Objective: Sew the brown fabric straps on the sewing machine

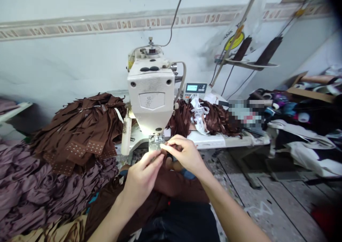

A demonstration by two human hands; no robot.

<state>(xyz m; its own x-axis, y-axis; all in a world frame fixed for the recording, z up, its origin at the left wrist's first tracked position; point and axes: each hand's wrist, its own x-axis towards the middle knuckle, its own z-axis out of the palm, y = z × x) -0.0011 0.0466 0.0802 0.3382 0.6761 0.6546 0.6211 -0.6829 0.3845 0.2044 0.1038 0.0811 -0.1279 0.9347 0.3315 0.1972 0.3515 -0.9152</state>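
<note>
A white sewing machine (151, 92) stands in front of me, its lamp lighting the metal plate (155, 144) under the needle. My left hand (143, 176) is closed just below that plate, fingertips pinching brown fabric (167, 181). Close beside it, my right hand (185, 153) pinches an edge of the same fabric, thumb and index finger together near the plate's right side. Much of the held edge is hidden behind my fingers. From the hands the brown cloth drapes down over my lap.
Brown pieces with rows of metal eyelets (82, 149) pile up at left, above mauve cloth (24, 185). Brown straps (219, 119) and a white ribbon (200, 115) lie right of the machine near a control panel (196, 88). Thread cones (269, 51) stand at upper right.
</note>
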